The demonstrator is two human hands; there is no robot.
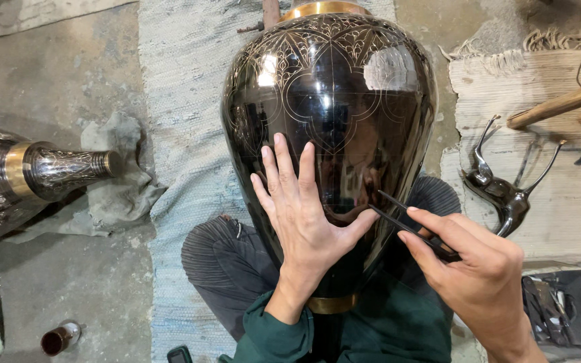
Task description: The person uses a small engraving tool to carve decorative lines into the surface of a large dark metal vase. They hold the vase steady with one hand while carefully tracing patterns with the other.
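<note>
Noted: left hand spread flat on black vase at centre frame; right hand pinching dividers, points aimed upper-left beside left thumb.

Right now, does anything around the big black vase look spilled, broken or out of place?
Nothing stands out. The large glossy black engraved vase lies steady under the flat left hand, the right hand holds a thin dark pointed tool against it, and a small brown bottle lies on the floor, nothing spilled.

Glossy black engraved vase (brass-rimmed) lies tilted on lap; thin dividers touch it.
</note>
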